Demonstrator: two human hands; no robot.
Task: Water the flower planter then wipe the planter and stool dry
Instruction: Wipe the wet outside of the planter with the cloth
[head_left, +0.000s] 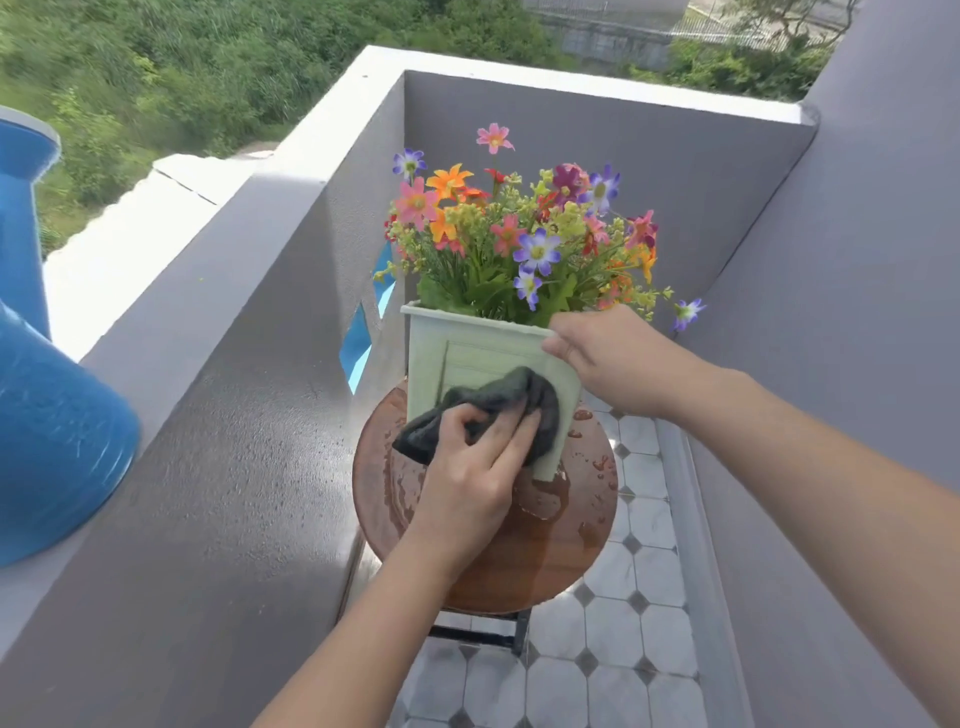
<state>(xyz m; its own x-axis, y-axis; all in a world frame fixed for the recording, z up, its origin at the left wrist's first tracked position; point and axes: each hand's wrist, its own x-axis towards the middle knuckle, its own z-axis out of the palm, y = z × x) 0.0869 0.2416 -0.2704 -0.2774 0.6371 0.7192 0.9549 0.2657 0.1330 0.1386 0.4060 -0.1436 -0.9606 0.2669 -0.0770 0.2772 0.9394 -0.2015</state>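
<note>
A pale green square planter (470, 358) full of colourful flowers (524, 228) stands on a round brown wooden stool (550, 561). Puddles and drops of water lie on the stool top. My left hand (467, 467) presses a dark grey cloth (498, 400) against the planter's front face. My right hand (608, 358) grips the planter's top right rim. The lower part of the planter's front is hidden behind the cloth and my left hand.
A blue watering can (47, 395) rests on the wide grey ledge (218, 441) at left. Grey walls (597, 145) close in the corner behind and to the right of the stool. White tiles with dark diamonds (613, 670) cover the floor.
</note>
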